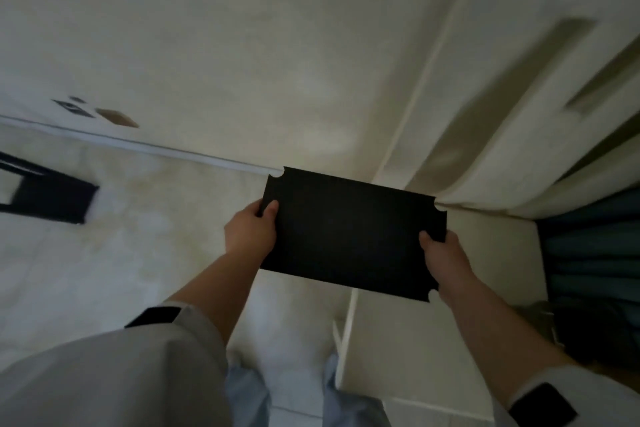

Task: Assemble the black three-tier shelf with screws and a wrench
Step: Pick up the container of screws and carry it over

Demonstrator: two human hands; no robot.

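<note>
A flat black shelf board (349,232) with notched corners hangs in the air in front of me, held by both hands. My left hand (251,230) grips its left edge, thumb on top near the upper left corner. My right hand (445,262) grips the right edge, thumb on top. A black frame piece (48,191) lies on the pale floor at the far left, partly cut off by the frame edge. No screws or wrench are in view.
A white wall (242,45) with a baseboard (138,146) runs behind. A white door or cabinet (519,114) stands at right, with dark teal fabric (595,253) beside it. A white box-like surface (433,350) sits under my right arm. Small items (114,116) lie near the baseboard.
</note>
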